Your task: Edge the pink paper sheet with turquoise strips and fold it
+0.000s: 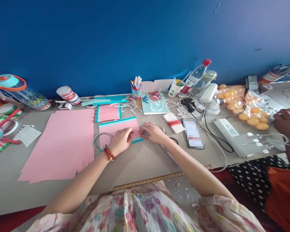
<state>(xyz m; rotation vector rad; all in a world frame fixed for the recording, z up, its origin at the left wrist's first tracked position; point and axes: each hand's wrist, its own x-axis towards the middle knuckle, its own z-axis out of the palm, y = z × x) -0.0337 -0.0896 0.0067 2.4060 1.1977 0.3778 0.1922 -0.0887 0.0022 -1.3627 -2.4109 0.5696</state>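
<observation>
Right now the left hand (122, 140) and right hand (153, 132) pinch the near right corner of the pink card (118, 127), which lies flat mid-table. Its far edge carries a teal strip; the corner trim looks unfinished. Another trimmed card (108, 113) lies behind it, with plain pink sheets (62, 141) beside.

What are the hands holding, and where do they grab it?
The left hand and right hand seem to pinch the teal-edged pink card at its near right corner.
</observation>
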